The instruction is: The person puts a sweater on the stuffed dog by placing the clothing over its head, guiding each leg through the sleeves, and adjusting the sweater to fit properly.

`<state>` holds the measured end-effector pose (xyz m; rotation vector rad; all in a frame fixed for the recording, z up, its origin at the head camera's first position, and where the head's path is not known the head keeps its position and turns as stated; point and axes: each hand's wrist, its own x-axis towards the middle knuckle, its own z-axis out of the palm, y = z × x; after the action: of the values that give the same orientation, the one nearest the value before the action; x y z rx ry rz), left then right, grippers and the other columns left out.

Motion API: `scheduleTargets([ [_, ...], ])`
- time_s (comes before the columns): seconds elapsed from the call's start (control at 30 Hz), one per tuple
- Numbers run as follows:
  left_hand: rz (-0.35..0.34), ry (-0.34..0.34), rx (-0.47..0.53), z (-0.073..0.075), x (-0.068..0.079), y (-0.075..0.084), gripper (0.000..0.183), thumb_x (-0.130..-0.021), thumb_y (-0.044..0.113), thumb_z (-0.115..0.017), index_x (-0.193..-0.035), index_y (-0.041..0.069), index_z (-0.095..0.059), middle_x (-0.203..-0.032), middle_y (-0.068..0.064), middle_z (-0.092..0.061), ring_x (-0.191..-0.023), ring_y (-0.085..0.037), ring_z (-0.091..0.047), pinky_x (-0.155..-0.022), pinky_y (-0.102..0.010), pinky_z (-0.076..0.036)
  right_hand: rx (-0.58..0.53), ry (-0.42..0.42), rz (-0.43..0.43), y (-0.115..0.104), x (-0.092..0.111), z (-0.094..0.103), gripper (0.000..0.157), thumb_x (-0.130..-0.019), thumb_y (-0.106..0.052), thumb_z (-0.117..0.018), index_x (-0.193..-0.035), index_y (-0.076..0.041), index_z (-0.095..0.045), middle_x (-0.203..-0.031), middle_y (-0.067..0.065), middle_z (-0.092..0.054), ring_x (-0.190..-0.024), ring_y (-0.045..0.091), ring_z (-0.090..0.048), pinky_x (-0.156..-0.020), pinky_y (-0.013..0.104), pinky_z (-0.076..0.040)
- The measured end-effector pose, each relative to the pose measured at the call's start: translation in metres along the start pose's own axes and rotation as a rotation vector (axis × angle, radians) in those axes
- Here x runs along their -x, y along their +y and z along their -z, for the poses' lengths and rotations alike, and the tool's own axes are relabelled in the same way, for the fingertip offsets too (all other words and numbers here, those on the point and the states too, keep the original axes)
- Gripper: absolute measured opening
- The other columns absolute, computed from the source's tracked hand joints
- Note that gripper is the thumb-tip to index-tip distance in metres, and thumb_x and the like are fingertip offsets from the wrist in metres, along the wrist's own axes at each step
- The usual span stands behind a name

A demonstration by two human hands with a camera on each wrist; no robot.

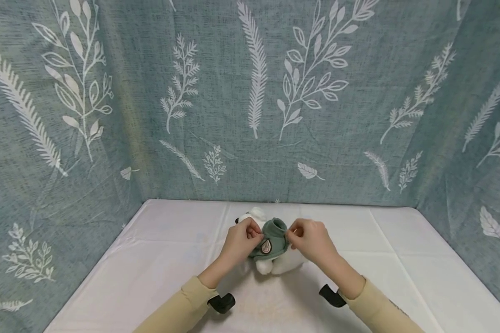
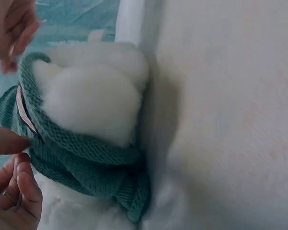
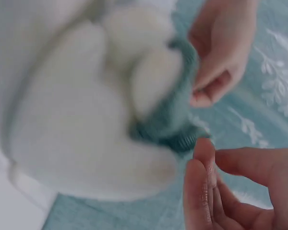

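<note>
A white plush toy [image 1: 287, 262] is on the table, partly covered by a small green knitted sweater [image 1: 280, 245] with a rolled collar and a dark-edged badge [image 1: 266, 246]. My left hand [image 1: 241, 238] pinches the sweater's edge near the badge, thumb against fingers. My right hand [image 1: 312, 238] is at the opposite edge of the sweater, fingers bent and thumb close to the index finger. In the right wrist view its fingertips [image 3: 204, 148] are right at the knit's edge; I cannot tell whether they grip it. White plush [image 2: 93, 100] bulges from the sweater's opening.
The toy rests on a white-covered table [image 1: 171, 259]. Leaf-patterned blue-green curtains [image 1: 229, 115] enclose the back and sides. A black wrist-camera piece [image 1: 221, 303] sits by the left sleeve, another black piece [image 1: 332, 296] by the right sleeve.
</note>
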<state>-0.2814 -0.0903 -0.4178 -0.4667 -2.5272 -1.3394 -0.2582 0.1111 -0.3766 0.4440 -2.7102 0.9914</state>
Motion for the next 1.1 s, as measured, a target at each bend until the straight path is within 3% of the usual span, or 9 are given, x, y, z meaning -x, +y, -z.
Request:
scheduleTargets([
  [0.13,-0.008,-0.028,0.055,0.001,0.002,0.005,0.011,-0.084,0.015,-0.071,-0.081,0.012,-0.061,-0.071,0.001,-0.062,-0.062,-0.008,-0.055,-0.055,-0.021,-0.045,-0.055,0.012,0.036,0.001,-0.019,0.007,0.004,-0.087,-0.012,-0.068,-0.089,-0.01,-0.07,-0.079,0.001,-0.071,-0.061,0.006,-0.064,-0.056,0.023,-0.051],
  [0.37,-0.003,-0.094,0.067,0.0,0.005,0.008,0.011,-0.084,0.022,-0.072,-0.083,0.012,-0.067,-0.077,0.0,-0.068,-0.065,-0.009,-0.058,-0.056,-0.022,-0.047,-0.209,-0.172,-0.037,0.011,-0.035,0.0,0.007,-0.087,-0.007,-0.067,-0.092,-0.005,-0.072,-0.077,0.005,-0.071,-0.06,0.012,-0.066,-0.057,0.026,-0.056],
  [0.77,0.045,-0.172,0.183,-0.002,0.011,0.006,0.018,-0.082,0.022,-0.074,-0.089,0.007,-0.068,-0.081,-0.005,-0.07,-0.07,-0.012,-0.063,-0.061,-0.025,-0.052,-0.126,-0.373,-0.162,0.011,-0.038,-0.005,0.009,-0.086,-0.005,-0.064,-0.085,-0.001,-0.072,-0.066,0.004,-0.068,-0.058,0.011,-0.066,-0.058,0.026,-0.056],
  [0.97,0.071,-0.167,0.171,-0.005,0.012,0.005,0.019,-0.079,0.02,-0.077,-0.089,0.005,-0.069,-0.079,-0.004,-0.07,-0.068,-0.008,-0.063,-0.061,-0.024,-0.053,-0.148,-0.475,-0.166,0.015,-0.041,-0.01,0.009,-0.086,-0.005,-0.063,-0.084,-0.002,-0.071,-0.062,0.003,-0.065,-0.055,0.009,-0.062,-0.058,0.025,-0.056],
  [1.1,0.086,-0.165,0.162,-0.006,0.012,0.004,0.02,-0.078,0.019,-0.078,-0.089,0.005,-0.069,-0.08,-0.004,-0.069,-0.069,-0.009,-0.063,-0.061,-0.025,-0.053,-0.173,-0.486,-0.191,0.016,-0.042,-0.017,0.009,-0.085,-0.005,-0.064,-0.079,-0.003,-0.07,-0.058,0.001,-0.06,-0.054,0.008,-0.059,-0.057,0.024,-0.054],
])
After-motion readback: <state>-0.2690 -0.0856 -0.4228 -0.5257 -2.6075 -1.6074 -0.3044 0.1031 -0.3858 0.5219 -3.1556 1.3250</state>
